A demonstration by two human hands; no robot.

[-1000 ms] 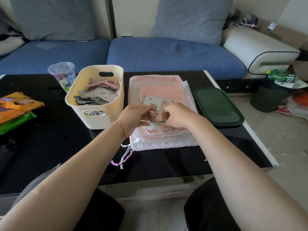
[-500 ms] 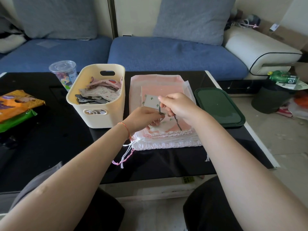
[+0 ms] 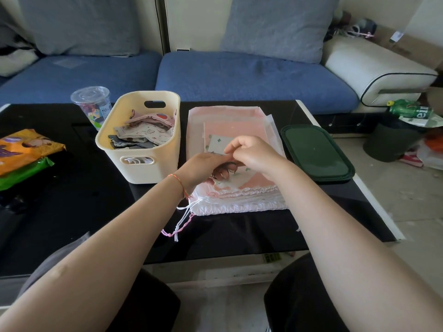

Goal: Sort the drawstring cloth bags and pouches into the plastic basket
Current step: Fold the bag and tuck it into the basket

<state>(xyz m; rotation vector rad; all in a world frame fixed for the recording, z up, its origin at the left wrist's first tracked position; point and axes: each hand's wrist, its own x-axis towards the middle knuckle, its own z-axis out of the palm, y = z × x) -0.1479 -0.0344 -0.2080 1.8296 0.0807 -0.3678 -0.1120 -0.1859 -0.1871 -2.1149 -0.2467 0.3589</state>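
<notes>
My right hand (image 3: 257, 156) has its fingers curled, and its fingertips pinch a thin dark drawstring (image 3: 227, 165). My left hand (image 3: 203, 170) has its fingers curled round the same string, just under my right hand. Both hands touch each other over a small pale cloth pouch with little green cactus prints (image 3: 219, 146).

The small pouch lies on top of a flat pile of pink and white cloth drawstring bags (image 3: 230, 123). The pile sits on the shiny black table (image 3: 72, 212), near the middle. White and pink cords (image 3: 181, 222) hang out from the pile at about 7 o'clock.

The cream plastic basket with cut-out handles (image 3: 143, 168) stands just beside the pile, at 9 o'clock from it. It already has some printed cloth pouches (image 3: 143, 133) inside.

At 3 o'clock from the pile lies a dark green plastic lid (image 3: 316, 152). A clear plastic cup with a lid (image 3: 92, 104) stands at 10 o'clock from the basket. An orange snack packet and a green one (image 3: 24, 156) lie at the left edge of the table. A blue sofa (image 3: 239, 75) is at 12 o'clock, behind the table.
</notes>
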